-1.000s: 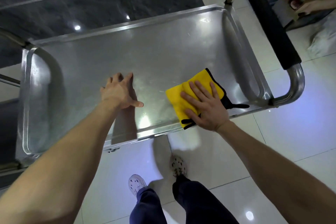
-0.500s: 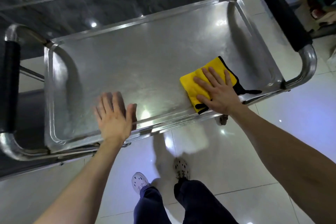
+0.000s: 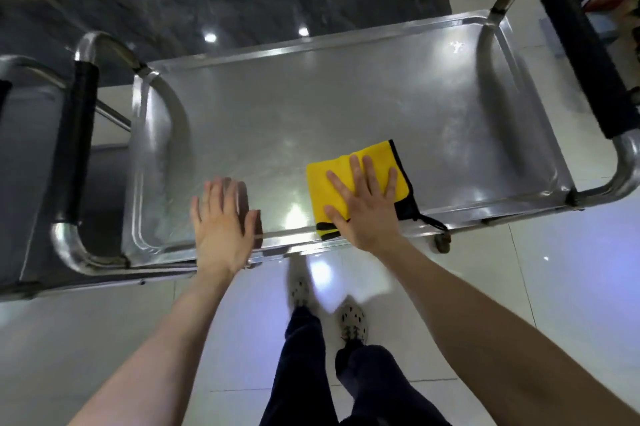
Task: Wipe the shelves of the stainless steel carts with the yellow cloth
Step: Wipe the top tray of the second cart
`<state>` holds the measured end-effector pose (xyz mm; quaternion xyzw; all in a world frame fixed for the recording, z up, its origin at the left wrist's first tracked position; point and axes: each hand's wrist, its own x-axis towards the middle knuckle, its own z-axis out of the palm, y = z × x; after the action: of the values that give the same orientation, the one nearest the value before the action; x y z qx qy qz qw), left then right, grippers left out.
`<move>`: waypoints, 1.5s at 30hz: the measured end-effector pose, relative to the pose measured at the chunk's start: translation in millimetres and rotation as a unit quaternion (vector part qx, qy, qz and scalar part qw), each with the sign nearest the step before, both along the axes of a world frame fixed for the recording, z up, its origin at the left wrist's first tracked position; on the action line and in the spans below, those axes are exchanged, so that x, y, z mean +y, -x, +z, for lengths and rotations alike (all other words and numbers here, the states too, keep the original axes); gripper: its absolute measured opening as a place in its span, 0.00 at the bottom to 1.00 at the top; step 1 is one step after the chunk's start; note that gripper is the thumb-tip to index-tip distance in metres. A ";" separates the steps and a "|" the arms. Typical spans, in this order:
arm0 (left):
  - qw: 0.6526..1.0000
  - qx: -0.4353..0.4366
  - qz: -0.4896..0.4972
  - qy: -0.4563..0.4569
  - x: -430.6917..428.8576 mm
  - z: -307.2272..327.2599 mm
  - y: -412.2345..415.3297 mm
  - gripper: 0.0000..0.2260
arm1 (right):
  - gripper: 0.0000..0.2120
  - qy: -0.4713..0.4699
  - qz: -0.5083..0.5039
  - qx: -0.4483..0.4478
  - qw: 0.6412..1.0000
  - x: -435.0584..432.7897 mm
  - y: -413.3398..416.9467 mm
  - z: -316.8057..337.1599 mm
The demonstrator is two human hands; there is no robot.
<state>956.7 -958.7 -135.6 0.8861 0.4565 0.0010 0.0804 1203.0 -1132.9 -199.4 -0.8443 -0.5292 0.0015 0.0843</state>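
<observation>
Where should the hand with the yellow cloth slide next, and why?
Probably slide the right hand, pressed flat on the yellow cloth, away toward the far rim of the shelf. The cloth sits by the near edge, and most of the shelf beyond it lies bare. The left hand is at the near edge, out of that path.

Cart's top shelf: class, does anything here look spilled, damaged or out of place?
Nothing stands out. The yellow cloth lies folded flat under the right hand by the near rim; only its black loop trails onto that rim. No spill or dent shows on the shelf.
</observation>
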 end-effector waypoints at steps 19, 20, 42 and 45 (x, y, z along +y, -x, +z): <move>0.989 -0.010 0.137 -0.055 195.7 83.6 109.7 0.31 | 0.36 0.174 -0.054 0.066 0.981 53.0 41.3 41.2; 0.988 -0.008 0.142 -0.054 206.3 85.1 109.5 0.31 | 0.36 0.167 -0.035 0.063 0.983 65.8 54.9 40.4; 0.987 -0.046 0.150 -0.038 219.1 77.7 101.9 0.31 | 0.36 0.095 -0.046 0.066 0.992 393.3 7.0 12.7; 0.986 -0.043 0.154 -0.050 216.3 73.9 107.0 0.31 | 0.36 0.067 0.003 0.058 0.996 438.4 50.7 10.2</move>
<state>849.7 -742.4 -61.7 0.8072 0.5831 0.0743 0.0547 1152.3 -694.5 -189.2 -0.8452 -0.5243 0.0858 0.0579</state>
